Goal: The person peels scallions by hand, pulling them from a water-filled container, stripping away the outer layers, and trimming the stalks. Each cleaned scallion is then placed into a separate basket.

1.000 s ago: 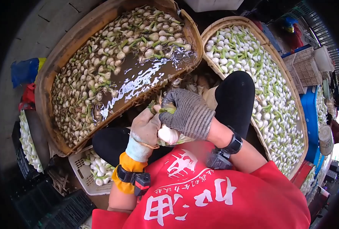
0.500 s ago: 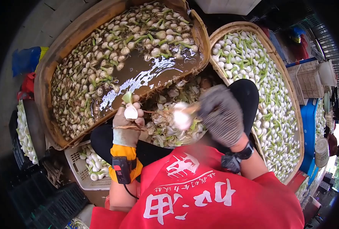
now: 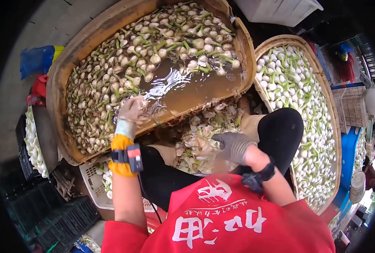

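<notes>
At the near edge of the big brown tub [image 3: 80,46] of water, my left hand [image 3: 131,110] in a pale glove is beside floating garlic bulbs [image 3: 111,74]. Its fingers are blurred, and whether anything is in them cannot be made out. My right hand [image 3: 233,146], in a grey striped glove, hovers over the pile of peeled skins [image 3: 198,141] between my knees. Its thumb stands apart from the fingers and nothing shows in it.
On the right stands a long tub [image 3: 337,139] of white peeled garlic with green stems. A white perforated basket [image 3: 95,192] with bulbs sits at lower left, near dark crates [image 3: 69,219]. A white bin [image 3: 276,10] is at the top.
My left hand has moved up and left to the water, and the bulb seen in it earlier no longer shows. My right hand has lowered over the skins without the bulb it held.
</notes>
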### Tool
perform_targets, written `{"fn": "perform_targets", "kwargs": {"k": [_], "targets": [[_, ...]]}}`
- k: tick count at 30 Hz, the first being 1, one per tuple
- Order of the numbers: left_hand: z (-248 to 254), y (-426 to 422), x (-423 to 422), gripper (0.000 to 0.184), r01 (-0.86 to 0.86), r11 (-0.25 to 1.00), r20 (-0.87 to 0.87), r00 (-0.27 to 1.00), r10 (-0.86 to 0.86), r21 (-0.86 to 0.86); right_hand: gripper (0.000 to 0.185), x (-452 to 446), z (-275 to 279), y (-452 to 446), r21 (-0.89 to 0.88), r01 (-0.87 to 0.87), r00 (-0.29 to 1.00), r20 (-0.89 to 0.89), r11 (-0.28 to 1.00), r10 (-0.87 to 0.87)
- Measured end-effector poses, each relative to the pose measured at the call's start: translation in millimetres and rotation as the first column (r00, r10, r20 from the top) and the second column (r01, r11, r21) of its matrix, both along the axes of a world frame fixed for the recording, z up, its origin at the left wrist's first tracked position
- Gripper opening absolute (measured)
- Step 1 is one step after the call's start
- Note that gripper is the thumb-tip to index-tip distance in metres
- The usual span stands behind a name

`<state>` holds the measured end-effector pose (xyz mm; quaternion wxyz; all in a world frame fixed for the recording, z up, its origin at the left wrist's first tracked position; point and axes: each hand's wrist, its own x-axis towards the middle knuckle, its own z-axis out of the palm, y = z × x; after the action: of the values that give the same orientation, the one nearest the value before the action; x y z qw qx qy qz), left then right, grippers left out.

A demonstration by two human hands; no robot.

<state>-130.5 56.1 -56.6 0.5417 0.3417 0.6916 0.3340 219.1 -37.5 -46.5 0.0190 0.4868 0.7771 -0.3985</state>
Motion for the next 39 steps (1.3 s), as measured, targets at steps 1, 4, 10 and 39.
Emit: {"fn": "perform_targets", "kwargs": {"k": [1,4,10,39], "targets": [[-30,12,-25,0.035,0.078,0.997,-0.100,0.992,-0.079,-0.011,0.030,1,-9,-4,-0.005,-0.001,1.000,0.001,1.000,0.001],[-83,54,-65,0.043,0.289,0.936,-0.419,0.838,-0.350,-0.202,0.038,8,-15,-5,0.000,0.275,0.959,-0.075,0.961,-0.275],[-160,90,-35,0.041,0.204,0.917,-0.316,0.894,-0.317,-0.342,0.039,10,24,7,0.186,0.315,0.945,-0.153,0.931,-0.289],[59,-122,148,0.031,-0.160,0.985,0.794,0.606,0.044,0.068,0.014,-34,68,-9,0.570,0.326,0.937,-0.298,0.754,-0.180]]}}
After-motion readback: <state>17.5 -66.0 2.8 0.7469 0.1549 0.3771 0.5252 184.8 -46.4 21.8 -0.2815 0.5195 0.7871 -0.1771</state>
